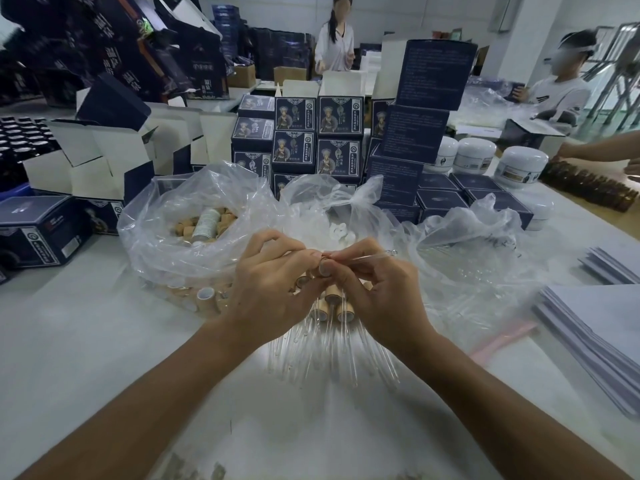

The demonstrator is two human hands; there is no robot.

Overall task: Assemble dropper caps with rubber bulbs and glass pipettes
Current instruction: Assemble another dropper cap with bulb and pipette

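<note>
While the left hand point(273, 275) pinches a small tan cylindrical dropper cap point(324, 266) between thumb and fingertips, the right hand point(375, 285) pinches a thin clear glass pipette point(367, 257) whose near end meets the cap's opening, its rounded tip pointing away to the right. To seat it well, I judge the tube should stay in line with the cap's bore and be pushed gently, without bending the glass. Just below the hands lie finished tan caps with pipettes point(329, 306) fanned on the white table point(104, 341). Behind, a clear plastic bag of loose tan caps point(194, 230) stands open. Navy printed cartons point(294, 133) carry writing too small to read.
</note>
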